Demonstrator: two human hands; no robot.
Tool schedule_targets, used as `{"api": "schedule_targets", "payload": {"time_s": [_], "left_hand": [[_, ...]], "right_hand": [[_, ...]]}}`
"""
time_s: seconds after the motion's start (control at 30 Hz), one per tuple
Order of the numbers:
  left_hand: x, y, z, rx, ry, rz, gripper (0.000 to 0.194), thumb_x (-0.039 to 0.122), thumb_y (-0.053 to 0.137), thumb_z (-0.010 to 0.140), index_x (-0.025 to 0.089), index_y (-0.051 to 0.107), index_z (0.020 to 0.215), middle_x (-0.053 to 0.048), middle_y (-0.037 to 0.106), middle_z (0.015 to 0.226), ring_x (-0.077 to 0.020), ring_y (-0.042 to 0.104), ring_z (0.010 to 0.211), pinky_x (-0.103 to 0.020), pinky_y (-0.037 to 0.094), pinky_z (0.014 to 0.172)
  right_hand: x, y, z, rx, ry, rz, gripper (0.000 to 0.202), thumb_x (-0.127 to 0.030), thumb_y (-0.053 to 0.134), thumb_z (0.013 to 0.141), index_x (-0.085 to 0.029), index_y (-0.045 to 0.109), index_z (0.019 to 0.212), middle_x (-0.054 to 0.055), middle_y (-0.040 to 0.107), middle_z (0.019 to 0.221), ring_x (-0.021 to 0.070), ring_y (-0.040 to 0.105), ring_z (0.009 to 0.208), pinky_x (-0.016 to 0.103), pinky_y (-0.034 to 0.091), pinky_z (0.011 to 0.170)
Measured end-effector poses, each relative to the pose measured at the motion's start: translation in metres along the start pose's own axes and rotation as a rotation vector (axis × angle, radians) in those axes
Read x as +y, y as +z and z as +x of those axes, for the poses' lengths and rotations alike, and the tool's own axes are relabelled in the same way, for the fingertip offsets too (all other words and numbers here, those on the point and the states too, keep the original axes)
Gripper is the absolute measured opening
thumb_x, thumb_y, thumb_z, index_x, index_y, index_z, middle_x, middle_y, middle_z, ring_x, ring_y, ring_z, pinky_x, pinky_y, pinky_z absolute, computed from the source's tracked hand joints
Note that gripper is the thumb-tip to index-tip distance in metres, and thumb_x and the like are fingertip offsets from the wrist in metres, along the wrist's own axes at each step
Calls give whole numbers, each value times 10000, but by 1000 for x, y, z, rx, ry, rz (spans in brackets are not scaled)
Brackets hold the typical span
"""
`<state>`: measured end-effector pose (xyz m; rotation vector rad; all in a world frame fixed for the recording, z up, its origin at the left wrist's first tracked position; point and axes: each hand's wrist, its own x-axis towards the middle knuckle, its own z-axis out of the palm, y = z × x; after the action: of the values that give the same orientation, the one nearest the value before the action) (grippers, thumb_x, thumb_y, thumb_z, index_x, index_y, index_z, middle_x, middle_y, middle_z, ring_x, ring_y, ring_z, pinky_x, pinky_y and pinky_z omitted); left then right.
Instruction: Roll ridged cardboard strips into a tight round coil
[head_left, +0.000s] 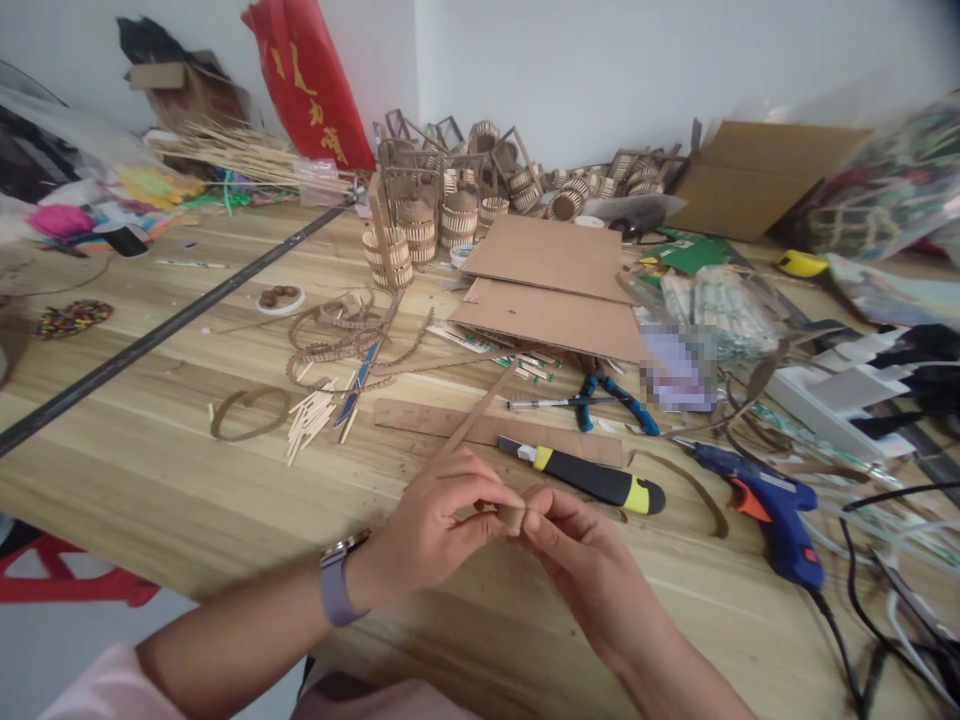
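Observation:
Between the fingertips of both hands is a narrow brown cardboard strip [512, 517], bent into a small curl at its near end. My left hand [450, 515], with a watch on the wrist, pinches the curl from the left. From the right, my right hand [570, 535] pinches the same curl with thumb and forefinger. The strip's long tail [484, 405] rises behind the left hand toward the cardboard sheets. Just beyond the hands lies a black and yellow utility knife [592, 478] with its blade out. Part of the curl is hidden by the fingers.
A blue glue gun [769, 510] with cables lies at right. Blue-handled pliers [615, 402], cardboard sheets [551, 315] and small sticks [309, 422] are ahead. Several miniature wooden buckets [390, 258] stand at the back. A long dark metal bar [187, 320] crosses the left side.

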<state>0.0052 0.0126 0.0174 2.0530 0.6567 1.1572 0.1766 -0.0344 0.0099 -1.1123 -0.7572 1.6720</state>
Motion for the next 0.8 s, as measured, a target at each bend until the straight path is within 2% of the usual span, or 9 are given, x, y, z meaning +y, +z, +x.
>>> {"api": "schedule_targets", "payload": {"time_s": [0.23,0.37,0.47,0.57,0.7,0.8], "left_hand": [[1,0,-3,-23,16,79,196,278,591,947,140,730,937,-46,648,769,-134,588,747,-221,471,699],[4,-2,1,-33,50,148,195,246,570,958,129,726,953,-41,631,726,-132,561,701,-218,453,658],[5,-3,3,-58,58,173,203,226,555,963,120,724,922,-44,635,717,-135,560,691,-226,450,657],[5,-3,2,-69,39,122,197,230,563,959,127,724,908,-47,661,749,-133,582,713,-216,463,674],[5,-4,0,-71,-9,11,211,308,595,942,150,735,931,-40,675,772,-126,597,716,-200,476,677],[5,-6,-1,-85,-52,-19,229,335,590,943,167,743,920,-31,667,769,-119,599,707,-196,476,681]], "right_hand": [[0,0,2,-78,90,103,284,-429,871,638,-193,715,658,-10,628,682,132,518,722,280,387,771],[-1,-1,2,-35,86,40,304,-443,877,624,-203,733,743,-13,652,717,126,523,717,271,379,751],[-3,0,2,13,52,-18,337,-468,877,614,-198,680,654,-33,610,623,118,491,658,255,347,683],[-6,3,0,-22,32,8,365,-476,863,633,-192,638,592,-31,592,591,121,481,646,257,342,679],[-6,3,-2,-108,45,97,339,-436,874,623,-193,638,602,-23,613,611,122,500,646,259,363,683],[-7,3,0,-120,7,19,359,-473,839,656,-196,617,609,-15,623,634,131,526,655,263,390,673]]}}
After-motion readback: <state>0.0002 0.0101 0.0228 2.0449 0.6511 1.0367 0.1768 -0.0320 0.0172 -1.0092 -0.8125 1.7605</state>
